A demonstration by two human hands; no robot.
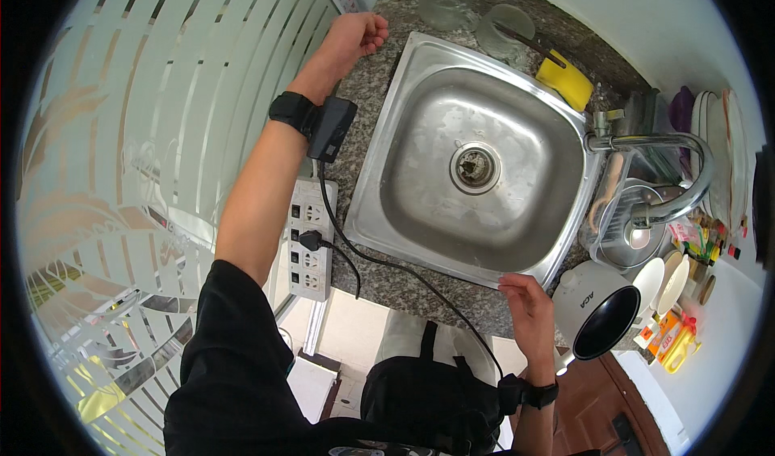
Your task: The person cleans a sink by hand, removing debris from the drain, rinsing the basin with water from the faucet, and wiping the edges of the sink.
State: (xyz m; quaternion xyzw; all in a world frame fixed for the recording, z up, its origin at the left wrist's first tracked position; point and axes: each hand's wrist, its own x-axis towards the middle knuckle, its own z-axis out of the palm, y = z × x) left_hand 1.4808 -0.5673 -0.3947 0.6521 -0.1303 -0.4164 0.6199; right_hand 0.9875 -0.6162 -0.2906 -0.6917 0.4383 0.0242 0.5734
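Observation:
My left hand (358, 35) is over the far left corner of the granite countertop (387, 20), its fingers curled and nothing visible in it. The inside of its grip is hidden. My right hand (530, 320) is at the near right corner of a stainless steel sink (484, 232), fingers slightly bent and apart, with nothing in them. The sink's basin holds no dishes, and debris sits in the drain strainer (475, 168). Right beside that hand stands a white ACA-marked pot (584, 301) with a dark opening. A chrome faucet (678, 144) rises at the sink's right side.
Two glass containers (445, 2) and a yellow sponge cloth (566, 81) with a dark stick lie behind the sink. A power strip (312, 238) with a plug sits at the left counter edge. A black cable (387, 263) crosses the front counter. Plates (729, 153) line the right wall.

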